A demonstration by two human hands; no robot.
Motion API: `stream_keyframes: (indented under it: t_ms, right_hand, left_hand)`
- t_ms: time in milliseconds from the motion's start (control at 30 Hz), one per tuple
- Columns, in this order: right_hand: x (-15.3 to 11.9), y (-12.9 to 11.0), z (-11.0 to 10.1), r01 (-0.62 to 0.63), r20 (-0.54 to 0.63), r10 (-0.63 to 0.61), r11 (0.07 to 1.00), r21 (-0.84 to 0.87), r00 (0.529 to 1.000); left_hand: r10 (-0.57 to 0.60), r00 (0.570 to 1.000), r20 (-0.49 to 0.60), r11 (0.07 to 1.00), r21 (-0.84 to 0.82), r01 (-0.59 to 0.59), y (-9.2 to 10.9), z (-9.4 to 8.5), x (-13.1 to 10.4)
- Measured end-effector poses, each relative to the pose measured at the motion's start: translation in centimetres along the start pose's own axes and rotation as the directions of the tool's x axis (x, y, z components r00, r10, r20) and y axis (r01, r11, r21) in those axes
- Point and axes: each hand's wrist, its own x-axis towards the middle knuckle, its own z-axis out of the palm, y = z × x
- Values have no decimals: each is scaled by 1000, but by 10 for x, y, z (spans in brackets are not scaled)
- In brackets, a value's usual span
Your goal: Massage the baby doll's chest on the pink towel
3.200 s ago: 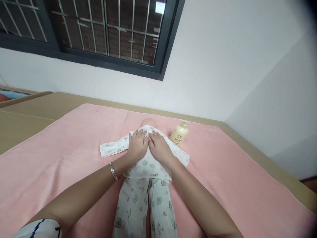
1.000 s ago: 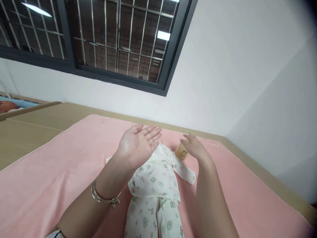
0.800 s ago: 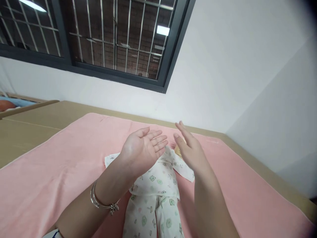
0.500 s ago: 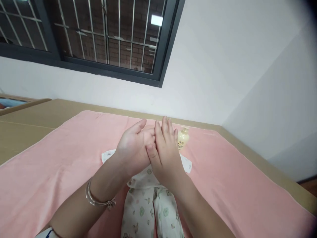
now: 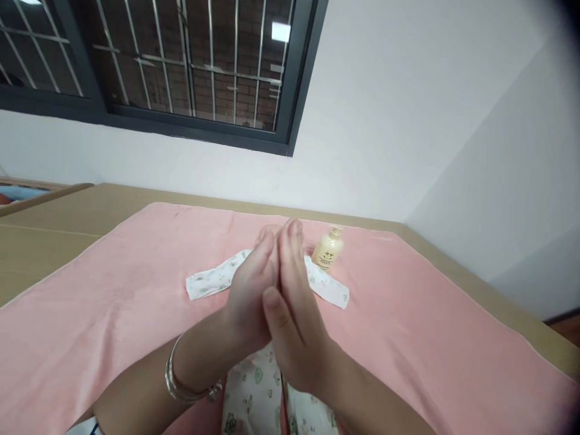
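Palm to palm, my left hand (image 5: pixel 251 284) and my right hand (image 5: pixel 299 308) press together above the pink cloth, fingers stretched out and pointing away from me. Nothing shows between them. Below and behind them lies a white baby outfit (image 5: pixel 217 281) with a small green and brown print. Its two sleeves spread to the sides and its legs run toward me; my hands hide its middle. A pale rounded thing (image 5: pixel 268 230) at its neck end is mostly covered by my fingers. Right of my fingertips rests a pale yellow bottle (image 5: pixel 328 249) with a face print, beside the right sleeve.
A pink cloth (image 5: pixel 136 290) covers most of the wooden surface (image 5: pixel 49 223). White wall (image 5: pixel 353 151) rises behind it, with a dark-framed barred window (image 5: pixel 194 130) at upper left. A silver bangle (image 5: pixel 171 374) circles my left wrist.
My hands have turned from partly overlapping, with the left palm facing up, to pressed flat together and upright. More of the sleeves and bottle now shows.
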Motion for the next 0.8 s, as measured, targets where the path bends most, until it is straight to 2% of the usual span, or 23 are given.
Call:
stream_keyframes:
  t_ms: [100,200,333,433,500,600,700,733,800]
  right_hand:
    - [10,16,-7,-98,-69,98,995,5,993]
    - [18,29,-8,-159,-117,162,987,38,980]
    - [11,25,0,-178,-124,181,983,35,976]
    - [-3,7,8,-97,-86,93,994,-40,992]
    - [-10,-4,12,32,-32,-35,996,-82,999]
    - [-11,-8,14,189,32,-186,977,-99,982]
    - [-1,3,9,196,36,-194,978,-67,980]
    - [3,8,6,178,28,-177,983,-52,984]
    - [10,18,-1,123,-20,-124,992,-28,992]
  left_hand:
    - [-28,994,103,1000,16,27,-5,4,-15]
    - [-65,988,140,997,-26,69,-3,6,-21]
    - [-132,978,164,985,-91,148,7,-1,-19]
    - [-170,976,138,976,-111,186,17,-10,-12]
    - [-178,979,102,973,-131,191,24,-14,-5]
    - [-147,988,48,975,-159,152,26,-15,4]
    - [-92,996,-18,985,-145,89,18,-8,5]
    - [-83,996,-15,989,-121,81,13,-5,3]
    - [-68,996,62,997,-36,71,3,1,-3]
